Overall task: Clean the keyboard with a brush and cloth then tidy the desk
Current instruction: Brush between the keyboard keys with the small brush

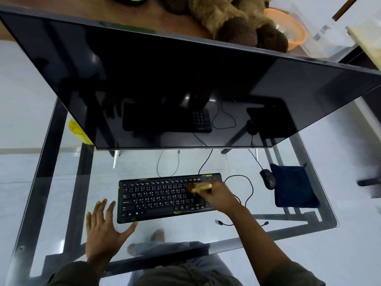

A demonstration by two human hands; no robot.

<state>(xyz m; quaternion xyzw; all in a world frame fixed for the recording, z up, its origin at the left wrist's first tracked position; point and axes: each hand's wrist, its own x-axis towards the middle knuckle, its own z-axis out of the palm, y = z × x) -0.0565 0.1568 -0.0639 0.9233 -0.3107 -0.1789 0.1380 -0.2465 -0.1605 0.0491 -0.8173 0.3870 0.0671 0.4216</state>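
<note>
The right hand point(218, 196) has its grip pinched around a brush point(201, 187), a pale wooden-looking one that is blurred, held low over the right part of the keyboard point(165, 198) near the keys beside the number pad; whether the bristles touch the keys cannot be told. The left hand point(103, 230) lies flat on the glass bench point(299, 223) just left of the keyboard's near corner, fingers spread wide and holding nothing, the thumb close to the keyboard's near-left edge.

The black keyboard sits in the middle of the bench, its cable running far toward the monitor point(185, 89), whose dark screen leans over the scene and mirrors the keyboard. To the right, a black mouse point(268, 179) rests touching the left edge of a folded dark blue cloth point(293, 186). A short loose cable point(241, 223) with a plug lies on the glass near the right forearm. A yellow object point(77, 129) shows at the monitor's left edge. Far behind the monitor sit a brown plush toy point(233, 21) and an orange bowl point(292, 27).
</note>
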